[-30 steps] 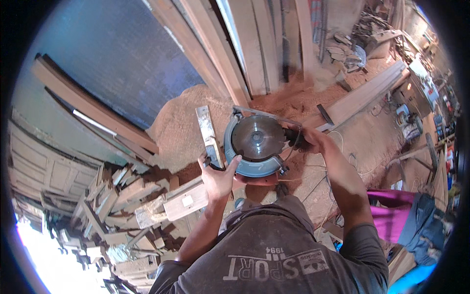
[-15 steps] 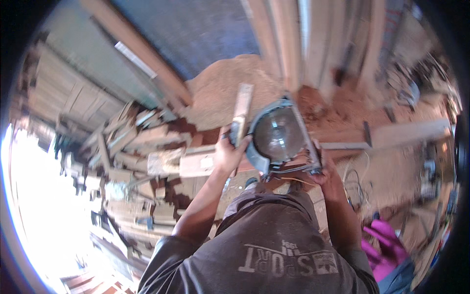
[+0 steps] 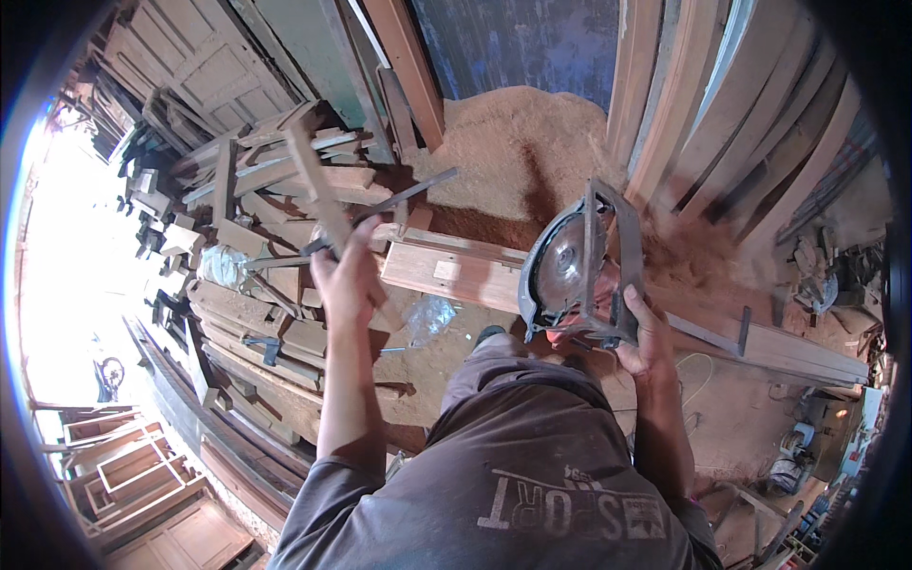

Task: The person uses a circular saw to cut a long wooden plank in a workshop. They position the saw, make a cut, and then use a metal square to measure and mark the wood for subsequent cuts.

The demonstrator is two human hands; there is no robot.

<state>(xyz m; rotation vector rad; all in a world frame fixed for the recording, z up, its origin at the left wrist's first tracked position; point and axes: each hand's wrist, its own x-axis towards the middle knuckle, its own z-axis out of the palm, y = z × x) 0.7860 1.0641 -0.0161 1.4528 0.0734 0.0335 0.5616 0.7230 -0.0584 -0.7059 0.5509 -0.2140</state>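
My right hand (image 3: pixel 649 332) is closed on a circular saw (image 3: pixel 567 261), held up with its round blade and flat metal base plate in view. Part of the saw's red body shows behind the plate. My left hand (image 3: pixel 347 280), off to the left, is closed around a slim wooden strip (image 3: pixel 316 180), slightly blurred. A thin dark metal bar (image 3: pixel 418 189) crosses the strip at the same hand; whether the two are joined I cannot tell. Below the hands lies a planed wooden beam (image 3: pixel 484 282) with a pale rectangular patch on its face.
A flat metal bar with a dark crosspiece (image 3: pixel 744 331) rests by a long board (image 3: pixel 798 353) on the right. Sawdust (image 3: pixel 518 123) is heaped ahead, beside leaning planks (image 3: pixel 655 104). Stacked offcuts (image 3: pixel 256 332) fill the left, and clear plastic (image 3: pixel 430 318) lies near my feet.
My left hand has come away from the saw and moved left with the wooden strip. The saw, now in my right hand alone, has shifted right and turned. My view has swung too.
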